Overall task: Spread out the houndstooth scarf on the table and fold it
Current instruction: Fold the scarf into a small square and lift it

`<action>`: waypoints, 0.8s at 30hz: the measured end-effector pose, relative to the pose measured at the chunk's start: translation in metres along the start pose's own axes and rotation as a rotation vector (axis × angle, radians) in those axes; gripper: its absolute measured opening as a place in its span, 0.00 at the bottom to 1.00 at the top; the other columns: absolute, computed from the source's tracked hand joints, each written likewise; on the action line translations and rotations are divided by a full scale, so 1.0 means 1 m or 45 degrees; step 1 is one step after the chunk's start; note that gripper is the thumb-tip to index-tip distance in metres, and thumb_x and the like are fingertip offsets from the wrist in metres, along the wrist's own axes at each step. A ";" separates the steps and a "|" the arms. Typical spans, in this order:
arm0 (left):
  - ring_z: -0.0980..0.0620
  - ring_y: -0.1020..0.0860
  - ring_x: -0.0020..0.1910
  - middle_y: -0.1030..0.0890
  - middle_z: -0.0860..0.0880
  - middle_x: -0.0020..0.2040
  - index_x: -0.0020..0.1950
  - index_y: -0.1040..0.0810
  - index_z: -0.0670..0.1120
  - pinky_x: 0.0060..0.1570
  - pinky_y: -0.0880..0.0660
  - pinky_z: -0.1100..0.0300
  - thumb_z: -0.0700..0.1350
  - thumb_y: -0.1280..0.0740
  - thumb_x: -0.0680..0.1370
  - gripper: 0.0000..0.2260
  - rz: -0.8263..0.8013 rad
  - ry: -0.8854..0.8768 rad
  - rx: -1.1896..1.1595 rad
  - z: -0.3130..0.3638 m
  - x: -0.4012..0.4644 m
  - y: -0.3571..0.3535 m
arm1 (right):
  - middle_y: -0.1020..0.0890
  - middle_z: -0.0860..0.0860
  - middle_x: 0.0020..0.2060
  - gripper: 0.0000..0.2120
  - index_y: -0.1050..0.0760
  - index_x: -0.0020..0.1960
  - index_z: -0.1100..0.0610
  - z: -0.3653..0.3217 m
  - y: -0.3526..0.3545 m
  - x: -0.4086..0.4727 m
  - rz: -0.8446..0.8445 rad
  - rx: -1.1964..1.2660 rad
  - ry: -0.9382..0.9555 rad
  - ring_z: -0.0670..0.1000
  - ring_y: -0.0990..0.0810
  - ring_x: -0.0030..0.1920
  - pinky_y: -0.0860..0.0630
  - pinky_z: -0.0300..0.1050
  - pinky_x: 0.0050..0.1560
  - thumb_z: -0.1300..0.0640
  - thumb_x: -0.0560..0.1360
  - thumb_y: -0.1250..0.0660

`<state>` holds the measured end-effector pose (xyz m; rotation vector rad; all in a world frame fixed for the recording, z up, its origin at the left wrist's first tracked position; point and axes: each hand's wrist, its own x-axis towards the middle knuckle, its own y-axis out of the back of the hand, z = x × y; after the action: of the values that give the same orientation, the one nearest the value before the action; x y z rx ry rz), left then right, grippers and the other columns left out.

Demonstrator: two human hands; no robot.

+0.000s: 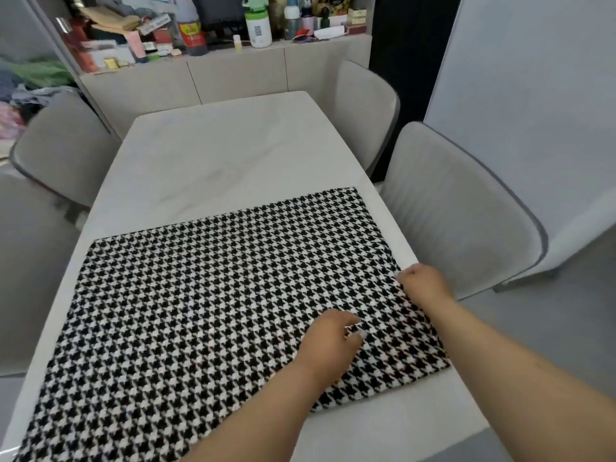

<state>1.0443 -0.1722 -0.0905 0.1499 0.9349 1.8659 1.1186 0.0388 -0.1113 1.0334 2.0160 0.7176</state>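
The black-and-white houndstooth scarf (200,301) lies flat across the near half of the white table (213,155), reaching from the left edge to the right edge. My right hand (423,281) is closed in a fist at the scarf's right edge, pinching the cloth there. My left hand (330,341) rests on top of the scarf a little nearer to me, fingers curled and pressing on the fabric. Both forearms come in from the lower right.
Grey upholstered chairs stand at the right (456,208), far right (366,108) and left (63,151) of the table. A cluttered sideboard (233,71) with bottles stands behind the table. The far half of the tabletop is bare.
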 end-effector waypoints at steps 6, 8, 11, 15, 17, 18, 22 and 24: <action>0.51 0.26 0.58 0.26 0.49 0.63 0.68 0.26 0.49 0.59 0.28 0.59 0.53 0.34 0.79 0.19 -0.249 -0.158 0.084 0.029 0.059 -0.049 | 0.23 0.56 0.42 0.09 0.26 0.38 0.58 -0.030 0.021 0.077 -0.093 0.105 0.098 0.52 0.26 0.44 0.35 0.40 0.43 0.57 0.77 0.34; 0.50 0.27 0.63 0.30 0.50 0.68 0.70 0.28 0.49 0.63 0.29 0.57 0.51 0.34 0.78 0.20 -0.295 -0.234 0.130 0.034 0.075 -0.060 | 0.22 0.59 0.45 0.09 0.22 0.48 0.62 -0.040 0.023 0.096 -0.120 0.073 0.123 0.56 0.23 0.47 0.34 0.40 0.44 0.56 0.77 0.35; 0.50 0.32 0.70 0.39 0.54 0.75 0.72 0.31 0.51 0.69 0.33 0.55 0.50 0.33 0.77 0.23 -0.347 -0.327 0.191 0.040 0.098 -0.067 | 0.20 0.61 0.54 0.16 0.23 0.57 0.67 -0.055 0.022 0.123 -0.148 0.091 0.125 0.60 0.22 0.56 0.31 0.43 0.48 0.54 0.78 0.35; 0.50 0.31 0.68 0.40 0.55 0.75 0.74 0.34 0.53 0.65 0.30 0.54 0.51 0.32 0.76 0.27 -0.429 -0.352 0.291 0.039 0.122 -0.066 | 0.23 0.55 0.44 0.12 0.26 0.44 0.59 -0.068 0.012 0.148 -0.211 0.107 0.075 0.56 0.25 0.49 0.31 0.42 0.42 0.50 0.76 0.34; 0.49 0.28 0.62 0.35 0.52 0.70 0.72 0.33 0.54 0.59 0.27 0.53 0.50 0.31 0.76 0.25 -0.456 -0.368 0.368 0.038 0.127 -0.064 | 0.22 0.56 0.50 0.19 0.25 0.57 0.64 -0.075 0.004 0.157 -0.231 0.147 0.049 0.58 0.23 0.52 0.30 0.43 0.45 0.49 0.76 0.34; 0.48 0.27 0.59 0.33 0.51 0.66 0.70 0.31 0.53 0.55 0.26 0.54 0.50 0.31 0.76 0.23 -0.465 -0.381 0.394 0.038 0.129 -0.063 | 0.22 0.57 0.53 0.23 0.27 0.62 0.65 -0.079 0.000 0.160 -0.248 0.155 0.040 0.59 0.22 0.55 0.30 0.43 0.47 0.48 0.76 0.34; 0.47 0.27 0.58 0.30 0.49 0.62 0.64 0.25 0.47 0.56 0.27 0.52 0.48 0.30 0.76 0.17 -0.524 -0.380 0.350 0.035 0.132 -0.059 | 0.23 0.59 0.60 0.24 0.30 0.65 0.66 -0.093 -0.013 0.165 -0.338 0.115 0.053 0.56 0.25 0.50 0.32 0.42 0.48 0.50 0.77 0.34; 0.49 0.28 0.62 0.30 0.50 0.66 0.62 0.24 0.46 0.65 0.30 0.54 0.48 0.30 0.76 0.16 -0.523 -0.343 0.185 0.031 0.129 -0.053 | 0.23 0.59 0.61 0.24 0.30 0.65 0.66 -0.098 -0.017 0.167 -0.362 0.047 0.057 0.58 0.24 0.55 0.31 0.43 0.50 0.49 0.77 0.33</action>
<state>1.0347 -0.0392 -0.1421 0.2694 0.8400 1.3620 0.9656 0.1571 -0.1286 0.7348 2.1646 0.5578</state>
